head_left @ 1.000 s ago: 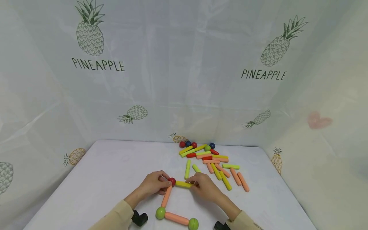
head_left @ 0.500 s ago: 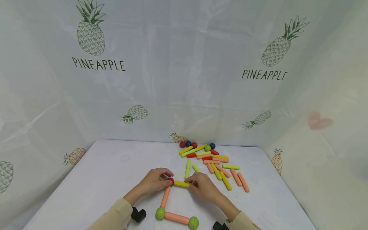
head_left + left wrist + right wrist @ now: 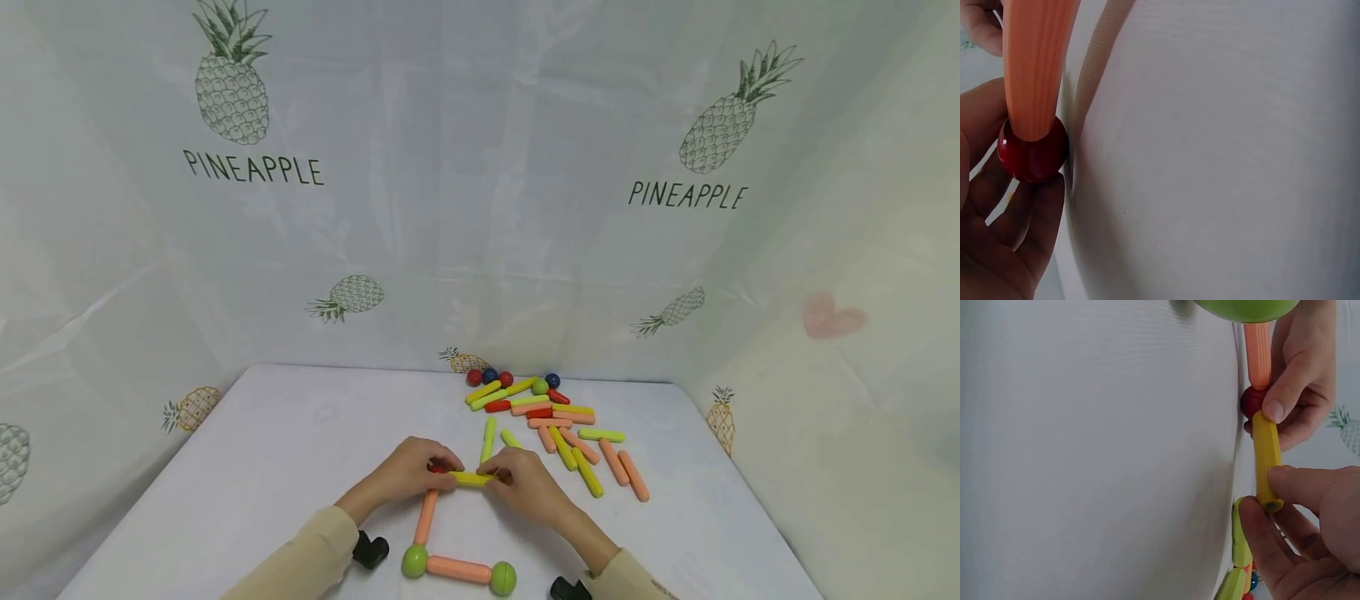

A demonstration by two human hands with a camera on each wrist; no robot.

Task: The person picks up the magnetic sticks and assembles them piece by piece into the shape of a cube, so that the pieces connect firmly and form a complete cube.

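Your left hand (image 3: 408, 471) grips the red ball (image 3: 1033, 155), and your right hand (image 3: 529, 483) pinches the far end of the yellow stick (image 3: 470, 479), which points from that ball to three o'clock. An orange stick (image 3: 425, 517) runs toward seven o'clock, to a green ball (image 3: 415, 561).

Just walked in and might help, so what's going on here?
A person is handling a ball-and-stick frame on a white table. The left hand holds a red ball; the right hand pinches a yellow stick whose other end meets that ball. How firmly it fits I can't tell. An orange stick runs from the red ball to a green ball, and a second orange stick to another green ball. Loose sticks lie farther back.
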